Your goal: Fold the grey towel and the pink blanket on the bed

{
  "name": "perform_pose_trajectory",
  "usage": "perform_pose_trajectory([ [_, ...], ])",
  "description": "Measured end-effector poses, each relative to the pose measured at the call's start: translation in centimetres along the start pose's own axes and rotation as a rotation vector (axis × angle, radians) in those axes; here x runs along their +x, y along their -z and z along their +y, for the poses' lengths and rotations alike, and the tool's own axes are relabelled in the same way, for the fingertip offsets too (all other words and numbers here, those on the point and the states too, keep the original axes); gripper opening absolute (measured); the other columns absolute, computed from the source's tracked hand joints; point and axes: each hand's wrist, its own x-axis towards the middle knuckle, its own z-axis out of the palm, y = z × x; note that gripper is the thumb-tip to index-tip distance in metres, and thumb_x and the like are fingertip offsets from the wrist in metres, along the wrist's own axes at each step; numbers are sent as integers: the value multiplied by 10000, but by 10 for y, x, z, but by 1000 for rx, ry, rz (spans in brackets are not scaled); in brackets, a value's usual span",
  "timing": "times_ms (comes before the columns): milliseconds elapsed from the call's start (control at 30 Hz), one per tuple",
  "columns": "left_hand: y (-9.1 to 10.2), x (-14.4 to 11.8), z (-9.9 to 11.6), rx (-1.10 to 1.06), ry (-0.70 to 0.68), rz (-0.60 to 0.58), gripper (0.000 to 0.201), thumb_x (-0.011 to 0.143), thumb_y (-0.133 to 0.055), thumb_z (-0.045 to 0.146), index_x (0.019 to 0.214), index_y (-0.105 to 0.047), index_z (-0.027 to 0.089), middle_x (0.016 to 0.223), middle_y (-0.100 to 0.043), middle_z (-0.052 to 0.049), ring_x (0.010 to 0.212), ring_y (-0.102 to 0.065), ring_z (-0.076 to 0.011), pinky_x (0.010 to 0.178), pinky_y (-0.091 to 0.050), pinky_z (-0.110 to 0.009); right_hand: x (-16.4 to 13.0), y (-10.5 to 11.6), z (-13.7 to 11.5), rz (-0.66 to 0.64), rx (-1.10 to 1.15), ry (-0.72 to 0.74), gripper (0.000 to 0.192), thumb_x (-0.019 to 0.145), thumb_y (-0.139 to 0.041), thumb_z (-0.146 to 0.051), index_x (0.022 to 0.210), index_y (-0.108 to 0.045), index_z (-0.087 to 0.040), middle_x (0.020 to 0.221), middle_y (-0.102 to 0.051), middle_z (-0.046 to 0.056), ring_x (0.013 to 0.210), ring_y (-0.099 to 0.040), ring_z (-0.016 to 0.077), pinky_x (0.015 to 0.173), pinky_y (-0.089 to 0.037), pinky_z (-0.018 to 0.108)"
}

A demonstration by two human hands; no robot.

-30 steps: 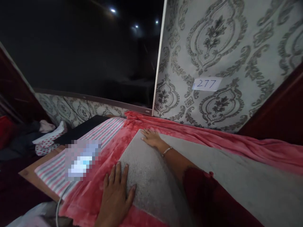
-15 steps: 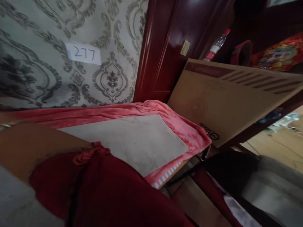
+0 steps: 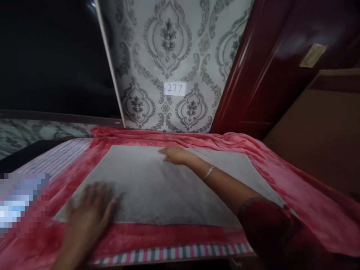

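Grey cloth lies flat on the pink blanket; left hand (blurred) rests palm-down, fingers spread, on its near-left corner; right hand lies flat and released on the far middle, grasping nothing; bangle on that wrist; tag on the wall reads 277.

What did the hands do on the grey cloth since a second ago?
The left hand slid left to the grey cloth's near left corner; the right hand moved from the far corner toward the middle. Both lie flat, gripping nothing. The cloth stays spread on the pink blanket.
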Motion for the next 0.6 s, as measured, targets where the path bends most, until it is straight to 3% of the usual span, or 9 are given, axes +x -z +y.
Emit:
perform_pose_trajectory([
  [100,-10,-1,60,-159,-324,-102,487,958,-425,367,1415,-526,234,1427,-582,-107,1325,-521,-295,1090,-399,-545,-37,-38,-14,-105,57,10,492,960,-506,-156,1452,-498,-164,1493,-497,147,1372,-469,258,1092,-409,421],
  [133,-15,-4,78,-190,-399,-132,513,949,-458,374,1449,-487,261,1478,-535,-94,1352,-494,-292,1108,-376,-550,-45,-51,-18,-126,82,30,500,975,-480,-182,1474,-474,-212,1541,-439,120,1426,-395,260,1125,-365,463],
  [233,-29,-17,110,-211,-479,-141,594,923,-535,421,1494,-424,303,1569,-413,-97,1415,-402,-338,1119,-324,-604,-50,-82,-20,-157,149,116,498,1019,-415,-333,1516,-396,-310,1616,-316,42,1503,-228,258,1182,-221,558],
  [300,-35,-25,114,-195,-480,-135,621,929,-536,419,1521,-373,328,1604,-348,-92,1441,-352,-356,1118,-304,-625,-41,-91,-8,-165,159,105,534,1028,-372,-449,1543,-340,-314,1640,-248,30,1517,-176,261,1199,-152,562],
  [367,-37,-30,110,-176,-481,-140,636,944,-517,400,1544,-313,353,1624,-307,-76,1454,-330,-350,1119,-306,-623,-30,-93,15,-172,137,-11,581,1022,-339,-520,1561,-300,-306,1655,-193,28,1524,-142,262,1211,-118,534],
  [500,-38,-30,105,-145,-475,-168,657,951,-495,381,1562,-251,368,1631,-288,-64,1459,-327,-346,1105,-341,-630,-9,-85,61,-173,75,-326,597,1022,-316,-512,1576,-256,-300,1661,-176,35,1527,-123,256,1215,-109,501],
  [600,-38,-27,104,-148,-480,-220,658,945,-487,409,1560,-255,374,1626,-285,-69,1448,-349,-366,1079,-370,-660,0,-76,73,-151,67,-442,587,1029,-287,-479,1568,-293,-248,1647,-219,100,1518,-160,290,1192,-132,561],
])
